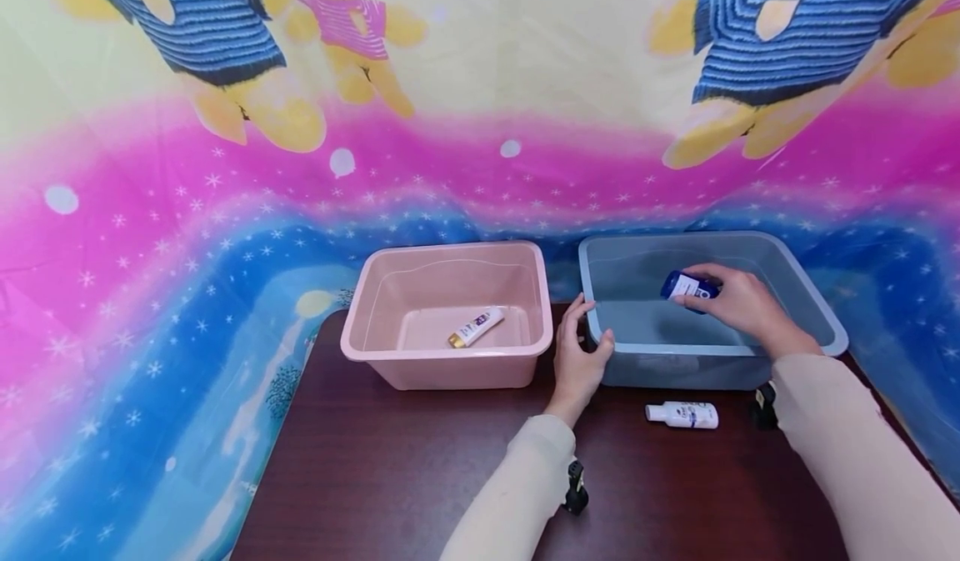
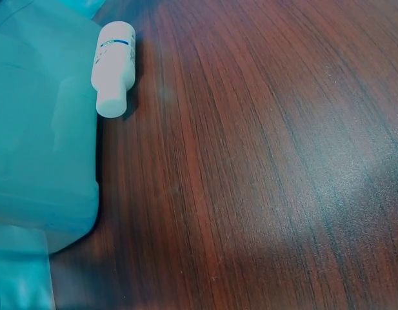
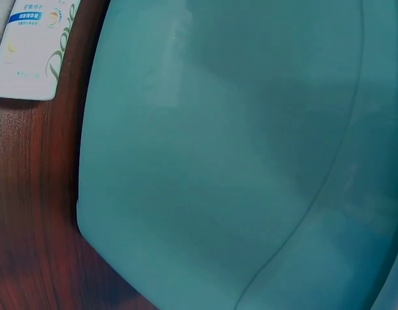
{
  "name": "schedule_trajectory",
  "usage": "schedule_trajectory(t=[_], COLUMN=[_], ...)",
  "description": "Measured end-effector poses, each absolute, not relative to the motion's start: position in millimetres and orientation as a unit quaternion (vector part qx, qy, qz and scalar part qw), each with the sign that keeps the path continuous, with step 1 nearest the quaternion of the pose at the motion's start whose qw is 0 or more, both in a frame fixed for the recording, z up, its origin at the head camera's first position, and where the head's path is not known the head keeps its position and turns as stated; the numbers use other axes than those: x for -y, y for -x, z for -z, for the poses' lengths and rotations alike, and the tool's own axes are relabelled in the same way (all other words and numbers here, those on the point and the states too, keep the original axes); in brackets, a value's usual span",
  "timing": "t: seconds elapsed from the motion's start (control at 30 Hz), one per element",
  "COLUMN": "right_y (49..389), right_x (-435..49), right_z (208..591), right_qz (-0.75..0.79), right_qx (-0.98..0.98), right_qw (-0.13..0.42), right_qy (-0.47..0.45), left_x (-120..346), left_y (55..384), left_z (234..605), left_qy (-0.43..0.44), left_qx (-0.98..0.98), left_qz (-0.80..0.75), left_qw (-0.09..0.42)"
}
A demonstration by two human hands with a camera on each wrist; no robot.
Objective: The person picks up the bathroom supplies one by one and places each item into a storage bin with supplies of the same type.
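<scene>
In the head view my right hand [image 1: 738,301] holds a small dark blue bottle with a white label [image 1: 688,289] over the blue-grey basin [image 1: 675,369]. The bottle lies tilted between thumb and fingers. My left hand [image 1: 579,369] is at that basin's front left corner, fingertips at the left rim and thumb near the front rim. A white bottle [image 1: 684,415] lies on its side on the table in front of this basin; the left wrist view shows the same white bottle [image 2: 113,64] beside the basin wall [image 2: 50,129]. Neither wrist view shows the dark blue bottle.
Left of the blue-grey basin stands a pink basin [image 1: 450,371], with a white tube with a gold cap [image 1: 476,328] lying inside. Both basins stand on a dark brown wooden table [image 1: 360,469]. A printed cloth [image 1: 465,152] hangs behind and at the sides.
</scene>
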State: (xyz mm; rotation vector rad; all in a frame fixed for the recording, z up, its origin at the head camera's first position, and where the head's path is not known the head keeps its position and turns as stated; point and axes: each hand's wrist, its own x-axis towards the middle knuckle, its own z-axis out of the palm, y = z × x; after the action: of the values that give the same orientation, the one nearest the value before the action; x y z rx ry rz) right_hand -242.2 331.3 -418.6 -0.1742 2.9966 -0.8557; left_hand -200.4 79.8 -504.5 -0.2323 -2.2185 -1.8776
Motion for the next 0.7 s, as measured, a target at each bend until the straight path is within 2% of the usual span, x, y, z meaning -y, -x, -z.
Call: schedule_trajectory(t=[0.47,0.7], right_y=[254.3,255.1], right_x=[-334.1,-334.9], right_z=[424.1,425.7], right_qz=[0.273,0.274], right_qx=[-0.959,-0.959], right_qw=[0.045,0.045], right_qy=[0.054,0.052], left_x=[-79.4,-80.2], left_y=[200.3,200.3], left_z=[503.6,504.0], left_qy=[0.085,0.077], left_qx=[0.76,0.763], left_qz=[0.634,0.633], left_qw=[0.112,0.106])
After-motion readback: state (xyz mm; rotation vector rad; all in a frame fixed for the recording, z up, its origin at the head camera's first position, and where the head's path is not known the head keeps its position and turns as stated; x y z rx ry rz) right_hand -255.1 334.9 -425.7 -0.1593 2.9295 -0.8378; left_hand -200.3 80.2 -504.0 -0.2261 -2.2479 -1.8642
